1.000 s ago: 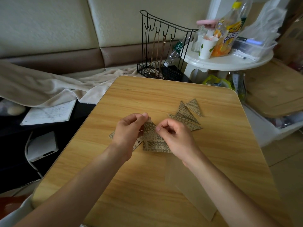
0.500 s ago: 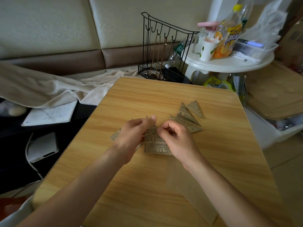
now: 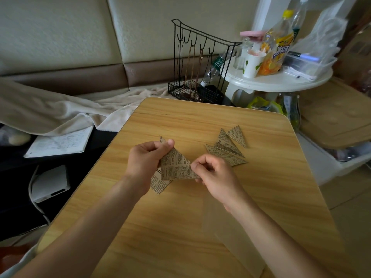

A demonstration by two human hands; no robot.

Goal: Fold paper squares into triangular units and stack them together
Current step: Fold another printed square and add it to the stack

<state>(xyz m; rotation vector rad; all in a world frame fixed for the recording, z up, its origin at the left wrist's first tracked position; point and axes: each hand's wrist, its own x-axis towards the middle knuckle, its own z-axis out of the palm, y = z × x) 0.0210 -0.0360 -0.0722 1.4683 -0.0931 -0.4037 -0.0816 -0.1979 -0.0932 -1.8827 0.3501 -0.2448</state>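
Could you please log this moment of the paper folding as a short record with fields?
surface: wooden table
left hand: pinches the upper left edge of the newsprint triangle
right hand: pinches the triangle's lower right corner
under the triangle: flat newsprint paper, partly covered
finished units: pile of folded triangles, to the right, beyond the right hand
stage: folding, unit not yet stacked

Both hands over wooden table (image 3: 200, 227). Left hand (image 3: 145, 161) pinches upper corner of folded newsprint triangle (image 3: 175, 166); right hand (image 3: 215, 177) pinches its lower right corner. Flat newsprint sheet (image 3: 159, 184) beneath. Finished triangles (image 3: 227, 148) piled just beyond right hand.
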